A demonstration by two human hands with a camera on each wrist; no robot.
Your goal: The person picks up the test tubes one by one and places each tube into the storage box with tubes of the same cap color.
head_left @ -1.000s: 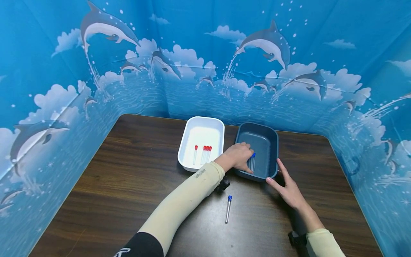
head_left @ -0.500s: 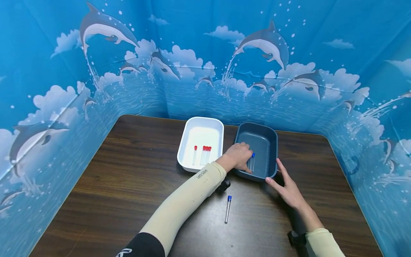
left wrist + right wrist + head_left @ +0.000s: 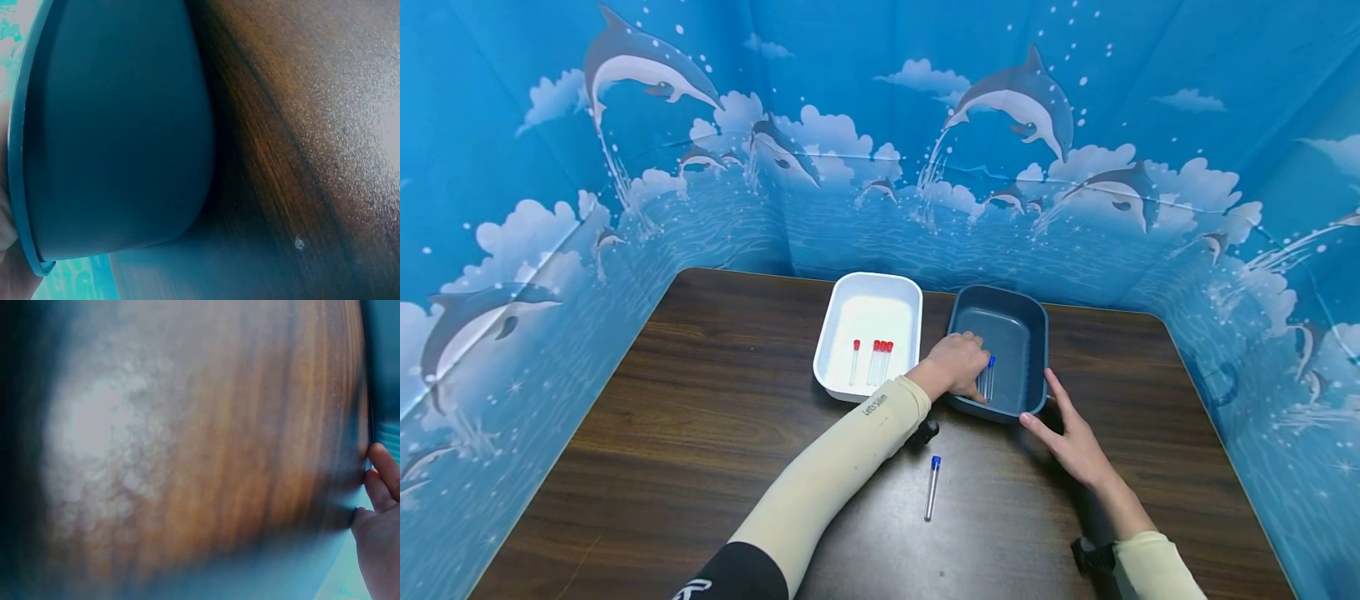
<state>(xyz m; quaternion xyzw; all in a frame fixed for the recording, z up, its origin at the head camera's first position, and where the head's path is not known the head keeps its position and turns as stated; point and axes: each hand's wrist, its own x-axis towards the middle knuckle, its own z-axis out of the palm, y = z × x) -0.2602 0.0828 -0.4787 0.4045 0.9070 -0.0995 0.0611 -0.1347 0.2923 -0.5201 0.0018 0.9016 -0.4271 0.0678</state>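
From the head view, the left hand (image 3: 957,365) is reaching over the near rim into the dark blue tray (image 3: 1033,333), its fingers curling down onto the blue-capped tubes (image 3: 988,379) that are lying on the tray floor; whether it is pinching one I cannot tell. The right hand (image 3: 1072,442) is resting flat on the tabletop (image 3: 700,433), fingers straight, touching the tray's near right corner. Another blue-capped tube (image 3: 932,488) is lying on the tabletop in front of the tray, apart from both hands. Red-capped tubes (image 3: 872,360) are lying in the white tray (image 3: 842,317) just beside it.

From the left wrist, the dark blue tray's outer wall (image 3: 119,137) is filling the frame, standing on the wood.

From the right wrist, blurred wood is showing, with straight fingertips (image 3: 382,475) meeting the tray's edge.
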